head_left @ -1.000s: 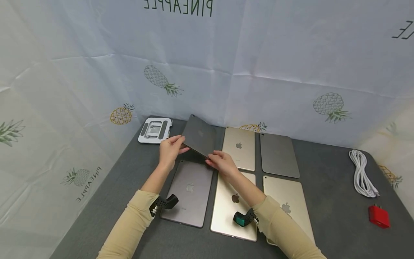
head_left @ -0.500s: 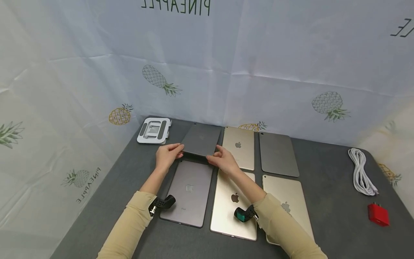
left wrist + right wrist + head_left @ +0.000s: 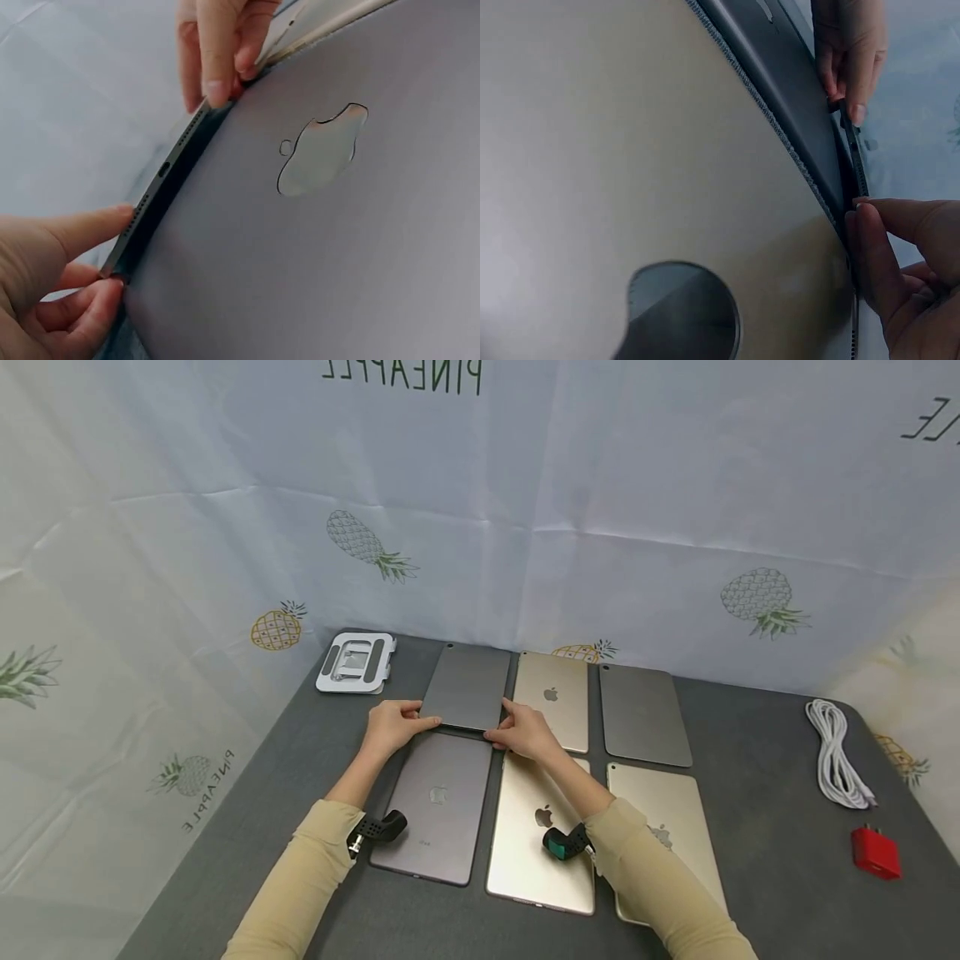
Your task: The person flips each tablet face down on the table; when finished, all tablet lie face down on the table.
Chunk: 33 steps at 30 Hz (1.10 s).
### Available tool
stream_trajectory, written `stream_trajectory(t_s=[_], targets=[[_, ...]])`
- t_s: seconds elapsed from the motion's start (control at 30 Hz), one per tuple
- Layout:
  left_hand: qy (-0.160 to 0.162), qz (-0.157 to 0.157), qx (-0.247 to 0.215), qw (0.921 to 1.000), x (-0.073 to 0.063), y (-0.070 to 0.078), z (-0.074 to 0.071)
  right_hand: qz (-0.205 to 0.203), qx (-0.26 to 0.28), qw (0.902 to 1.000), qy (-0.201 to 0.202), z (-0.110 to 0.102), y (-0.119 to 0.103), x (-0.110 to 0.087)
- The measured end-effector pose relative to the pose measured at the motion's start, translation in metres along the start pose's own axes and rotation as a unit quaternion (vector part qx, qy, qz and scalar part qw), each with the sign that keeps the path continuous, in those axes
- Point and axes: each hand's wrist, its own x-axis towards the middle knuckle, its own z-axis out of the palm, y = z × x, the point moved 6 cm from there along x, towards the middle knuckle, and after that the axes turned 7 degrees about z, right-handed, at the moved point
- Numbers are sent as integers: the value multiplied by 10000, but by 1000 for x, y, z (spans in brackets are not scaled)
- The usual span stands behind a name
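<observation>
A dark grey tablet (image 3: 468, 685) lies back side up at the far left of the table, its near edge slightly raised. My left hand (image 3: 393, 724) pinches its near left corner, thumb on top and fingertips beneath. At the near right corner, my right hand (image 3: 525, 732) holds the same edge between thumb and fingers. The left wrist view shows the charging port on this tablet edge (image 3: 176, 150). Just in front lies a purplish-grey tablet (image 3: 431, 827). Below my right wrist is a gold tablet (image 3: 525, 868), partly covered by the forearm.
Another gold tablet (image 3: 562, 681) and a grey tablet (image 3: 645, 714) lie along the back. A third gold tablet (image 3: 678, 810) is at front right. A white folding stand (image 3: 357, 662) sits at back left. On the right are a coiled white cable (image 3: 836, 760) and a red charger (image 3: 876, 852).
The dark grey tablet has come down from a raised tilt to nearly flat, in line with the back row. Both hands have lowered with it, still holding its near corners.
</observation>
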Motion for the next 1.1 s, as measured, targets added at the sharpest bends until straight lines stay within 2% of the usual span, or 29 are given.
stream_trajectory(t_s=[0.17, 0.6, 0.8, 1.1], targets=[[107, 210, 257, 9994, 0, 5, 1, 67, -12, 10000, -34, 1, 0, 1], [15, 163, 471, 9988, -3, 11, 4, 78, 127, 9999, -53, 3, 0, 1], [114, 330, 710, 9969, -3, 16, 3, 26, 175, 9998, -39, 6, 0, 2], [-67, 344, 849, 9958, -1, 23, 2, -6, 37, 10000, 32, 4, 0, 2]])
